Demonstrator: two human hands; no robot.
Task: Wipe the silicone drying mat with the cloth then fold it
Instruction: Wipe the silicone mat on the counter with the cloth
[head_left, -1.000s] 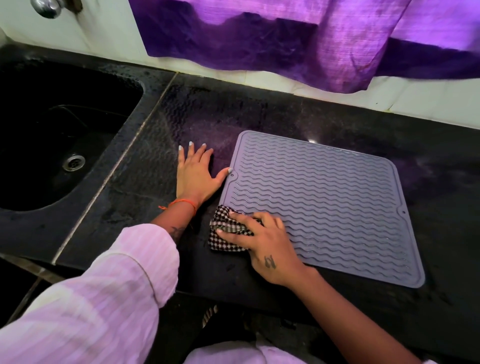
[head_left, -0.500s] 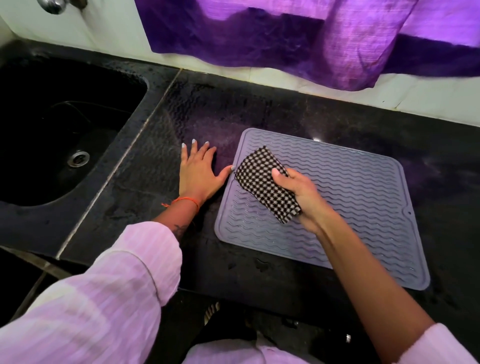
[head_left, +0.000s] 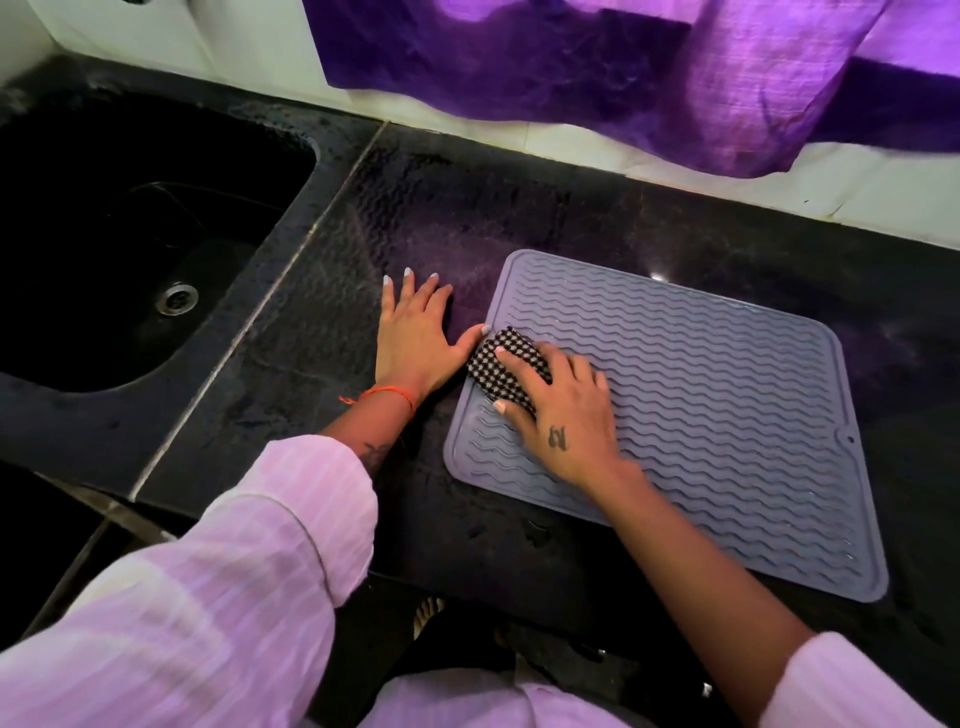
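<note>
Far left of the frame was the black sink (head_left: 78, 249), sunk into the dark counter (head_left: 322, 291), with purple fabric (head_left: 623, 67) hanging along the top. Just left of centre, the left hand (head_left: 413, 338) lay flat on the counter, fingers straight and close together, thumb tip touching the left edge of the silicone drying mat (head_left: 727, 405). The mat sat flat across the centre and right of the frame.

The right hand (head_left: 563, 410) was pressing the checked cloth (head_left: 506, 369) onto the mat's left side, fingers spread over it and slightly curled, thumb tucked along the cloth's lower edge.

My take on doing this step well: keep that left thumb pinning the edge so the mat doesn't skate, and run the cloth along the wavy ridges rather than across, with steady pressure, so the grooves actually get cleaned. Work rightward so all of it gets covered before folding.

Compared with 0.5 s earlier, the cloth had come down from being held up loosely above the mat to being bunched flat under the palm. The left hand hadn't budged.
</note>
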